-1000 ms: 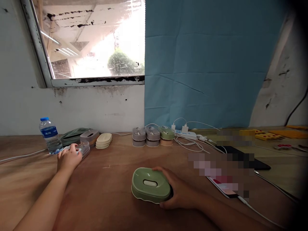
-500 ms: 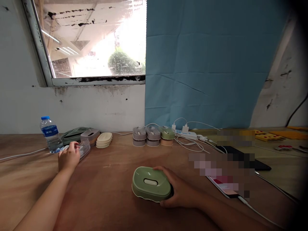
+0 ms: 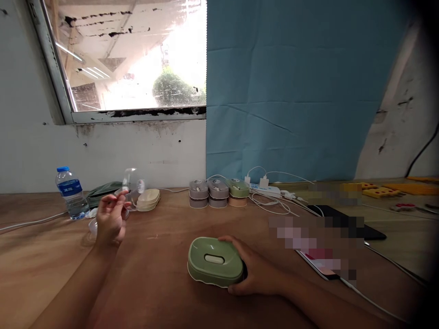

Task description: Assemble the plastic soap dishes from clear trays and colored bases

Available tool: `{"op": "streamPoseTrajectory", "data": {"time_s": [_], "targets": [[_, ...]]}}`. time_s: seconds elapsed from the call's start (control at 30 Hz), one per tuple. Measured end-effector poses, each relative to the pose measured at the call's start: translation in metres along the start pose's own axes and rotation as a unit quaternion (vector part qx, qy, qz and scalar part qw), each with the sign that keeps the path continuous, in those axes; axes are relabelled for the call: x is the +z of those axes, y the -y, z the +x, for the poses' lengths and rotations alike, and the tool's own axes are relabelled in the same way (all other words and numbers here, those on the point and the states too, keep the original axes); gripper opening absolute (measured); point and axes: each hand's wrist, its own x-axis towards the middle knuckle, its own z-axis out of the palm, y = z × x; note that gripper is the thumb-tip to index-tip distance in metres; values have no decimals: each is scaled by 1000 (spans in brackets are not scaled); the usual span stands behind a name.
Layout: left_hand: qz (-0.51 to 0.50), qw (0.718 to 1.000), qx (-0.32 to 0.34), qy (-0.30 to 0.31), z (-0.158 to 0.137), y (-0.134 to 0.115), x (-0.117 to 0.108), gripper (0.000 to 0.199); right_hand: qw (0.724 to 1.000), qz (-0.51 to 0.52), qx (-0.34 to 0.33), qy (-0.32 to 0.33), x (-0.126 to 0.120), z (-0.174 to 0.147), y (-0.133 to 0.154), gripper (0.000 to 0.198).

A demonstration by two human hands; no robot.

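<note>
On the wooden table in front of me sits a green oval plastic box point(image 3: 204, 269) with a pale slot in its dished top. My right hand point(image 3: 254, 269) grips its right end, thumb at the near side and fingers at the far side. Off to the left, my left hand point(image 3: 111, 219) pinches a clear plastic cover point(image 3: 132, 183), raised off the table and tilted up. Another clear plastic piece point(image 3: 92, 226) lies partly hidden behind my left wrist. Just beyond the raised cover is a stack of cream oval pieces point(image 3: 149, 200).
A water bottle point(image 3: 72, 194) stands at the left by a dark green pouch point(image 3: 103, 192). Stacked grey boxes point(image 3: 198, 194) and a green-and-peach box point(image 3: 238, 194) line the wall. White cables point(image 3: 270, 205), a power strip point(image 3: 265, 189) and a phone point(image 3: 318, 265) lie on the right.
My left hand has lifted the clear cover off the table, turning it upward and to the right. My right hand and the green box have stayed put.
</note>
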Motion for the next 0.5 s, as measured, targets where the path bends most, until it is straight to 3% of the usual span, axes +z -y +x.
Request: {"op": "streamPoseTrajectory", "data": {"time_s": [0.1, 0.23, 0.37, 0.5], "targets": [[-116, 976, -163, 85, -25, 0, 19, 26, 1000, 3, -6, 3, 0, 0, 0, 91], [-212, 917, -280, 188, -61, -1, 34, 26, 1000, -4, -19, 16, -3, 0, -4, 99], [-254, 864, -354, 253, -87, -4, 42, 24, 999, -16, -48, 1, -5, 0, -8, 100], [-260, 838, -373, 302, -98, -4, 43, 24, 995, -36, -79, -46, -5, 1, -8, 91]]}}
